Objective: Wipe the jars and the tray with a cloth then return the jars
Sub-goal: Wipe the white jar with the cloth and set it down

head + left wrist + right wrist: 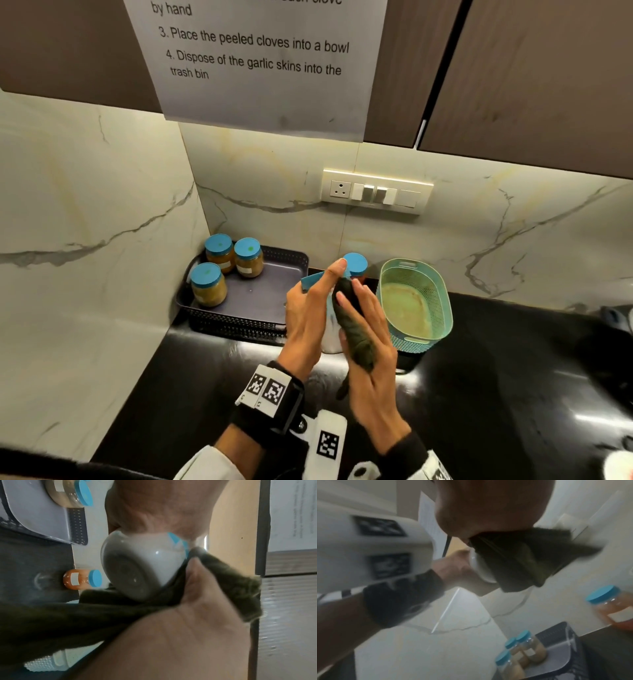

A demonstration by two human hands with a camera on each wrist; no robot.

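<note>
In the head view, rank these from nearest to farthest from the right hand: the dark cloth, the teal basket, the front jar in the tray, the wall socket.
1. Dark cloth, pressed under the right hand.
2. Teal basket, just to its right.
3. Front jar, left, in the tray.
4. Wall socket, up on the backsplash.

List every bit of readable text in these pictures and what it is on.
Paper sheet taped to the cabinet:
"by hand"
"3. Place the peeled cloves into a bowl"
"4. Dispose of the garlic skins into the trash bin"
Its top line is cut off.
Jar labels: no print legible.
Wristband markers: coded squares, no words.
</note>
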